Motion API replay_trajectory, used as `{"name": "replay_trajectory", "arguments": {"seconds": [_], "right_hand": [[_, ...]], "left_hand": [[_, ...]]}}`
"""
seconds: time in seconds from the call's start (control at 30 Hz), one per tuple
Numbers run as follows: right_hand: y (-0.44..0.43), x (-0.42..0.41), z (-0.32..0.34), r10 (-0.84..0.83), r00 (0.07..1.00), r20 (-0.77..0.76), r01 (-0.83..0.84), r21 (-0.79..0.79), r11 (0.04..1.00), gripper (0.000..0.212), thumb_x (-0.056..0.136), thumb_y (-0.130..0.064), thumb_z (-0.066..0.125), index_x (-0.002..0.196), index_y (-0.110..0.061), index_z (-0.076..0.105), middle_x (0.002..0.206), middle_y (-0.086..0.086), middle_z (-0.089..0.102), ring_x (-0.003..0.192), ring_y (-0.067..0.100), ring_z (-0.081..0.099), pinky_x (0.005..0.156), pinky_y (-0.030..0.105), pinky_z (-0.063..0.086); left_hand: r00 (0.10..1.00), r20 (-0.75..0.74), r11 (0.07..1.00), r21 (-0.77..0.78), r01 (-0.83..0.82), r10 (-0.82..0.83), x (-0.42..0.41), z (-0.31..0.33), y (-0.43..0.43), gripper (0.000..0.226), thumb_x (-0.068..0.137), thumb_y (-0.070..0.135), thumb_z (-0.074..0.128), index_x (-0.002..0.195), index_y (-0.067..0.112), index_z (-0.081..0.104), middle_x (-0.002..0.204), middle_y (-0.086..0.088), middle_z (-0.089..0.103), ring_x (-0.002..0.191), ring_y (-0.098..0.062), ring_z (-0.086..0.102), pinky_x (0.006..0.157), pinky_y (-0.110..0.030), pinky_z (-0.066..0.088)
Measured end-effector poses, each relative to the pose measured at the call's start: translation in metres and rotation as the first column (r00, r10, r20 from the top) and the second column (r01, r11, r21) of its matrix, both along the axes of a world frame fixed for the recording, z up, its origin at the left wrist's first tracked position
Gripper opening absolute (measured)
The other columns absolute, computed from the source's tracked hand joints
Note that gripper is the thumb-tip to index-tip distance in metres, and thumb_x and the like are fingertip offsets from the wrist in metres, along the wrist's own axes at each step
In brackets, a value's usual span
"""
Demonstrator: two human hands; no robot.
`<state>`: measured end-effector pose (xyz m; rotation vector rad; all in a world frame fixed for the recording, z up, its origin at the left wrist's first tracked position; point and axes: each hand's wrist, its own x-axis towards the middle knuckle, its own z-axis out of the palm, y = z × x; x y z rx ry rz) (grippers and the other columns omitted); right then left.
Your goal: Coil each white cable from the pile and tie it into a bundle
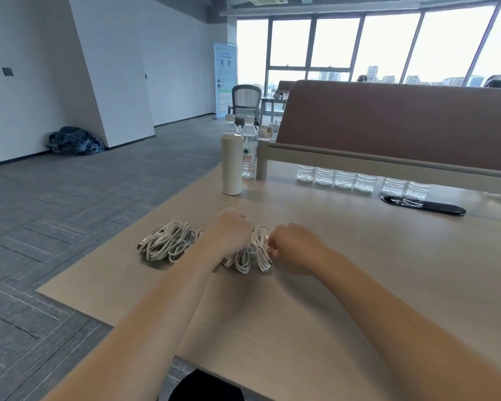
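A heap of white cables (167,243) lies on the wooden table (344,285) near its left corner. To its right sits a coiled white cable (250,253), held between both hands. My left hand (233,231) grips the coil from above with curled fingers. My right hand (294,246) pinches the coil's right side, fingers curled toward it. Part of the coil is hidden under my left hand.
A cream bottle (232,164) and two clear water bottles (248,149) stand at the table's far left. A row of several water bottles (359,180) lines the brown divider (402,120). A black cable slot (425,204) lies at right. The table edge runs diagonally at left.
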<state>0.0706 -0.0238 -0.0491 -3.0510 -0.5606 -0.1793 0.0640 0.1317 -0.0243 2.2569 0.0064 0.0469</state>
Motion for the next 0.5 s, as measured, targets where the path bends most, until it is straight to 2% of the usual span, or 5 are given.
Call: {"name": "replay_trajectory", "arguments": {"seconds": [0.1,0.27,0.37,0.43,0.5], "right_hand": [[-0.001,0.000,-0.004,-0.031,0.999,0.023,0.033,-0.076,0.997,0.022,0.093,-0.032,0.057,0.095,-0.013,0.068,0.107,0.014,0.068,0.098,0.034,0.064,0.071,0.030,0.041],[-0.004,-0.004,0.010,-0.059,0.998,-0.013,0.057,-0.129,0.990,0.019,0.092,-0.025,0.058,0.101,-0.011,0.068,0.112,0.015,0.068,0.105,0.033,0.064,0.073,0.028,0.039],[-0.007,-0.008,0.015,-0.055,0.998,-0.024,0.052,-0.127,0.991,0.009,0.091,-0.023,0.058,0.093,-0.017,0.065,0.109,0.013,0.069,0.104,0.032,0.063,0.072,0.028,0.037],[-0.009,-0.010,0.017,-0.072,0.997,-0.024,0.069,-0.116,0.991,0.012,0.091,-0.021,0.057,0.097,-0.016,0.066,0.110,0.012,0.069,0.102,0.031,0.063,0.072,0.028,0.038],[-0.011,-0.013,0.020,-0.093,0.996,0.008,0.094,-0.081,0.992,0.018,0.092,-0.022,0.056,0.106,-0.015,0.067,0.112,0.011,0.068,0.101,0.032,0.063,0.074,0.030,0.042]], "left_hand": [[1.000,0.019,0.998,-0.055,-0.005,0.006,0.002,0.001,-0.005,0.026,0.090,0.009,0.055,0.089,-0.012,0.069,0.078,-0.018,0.063,0.066,-0.023,0.050,0.059,-0.029,0.037],[0.999,0.011,0.998,-0.038,0.043,-0.043,-0.006,0.011,-0.010,0.014,0.089,0.014,0.054,0.081,0.012,0.065,0.077,-0.011,0.059,0.064,-0.021,0.046,0.062,-0.030,0.036],[0.998,0.025,0.999,-0.021,0.050,-0.050,-0.009,0.012,-0.012,0.014,0.089,0.015,0.054,0.081,0.013,0.065,0.078,-0.012,0.059,0.065,-0.021,0.046,0.063,-0.031,0.036],[0.999,0.022,0.998,-0.034,0.046,-0.046,-0.007,0.010,-0.013,0.016,0.089,0.016,0.054,0.082,0.010,0.068,0.082,-0.020,0.066,0.065,-0.021,0.048,0.064,-0.031,0.038],[0.999,0.041,0.998,-0.069,0.014,-0.011,-0.011,0.014,-0.012,0.022,0.090,0.016,0.054,0.086,0.003,0.071,0.095,-0.023,0.072,0.068,-0.021,0.052,0.066,-0.031,0.041]]}}
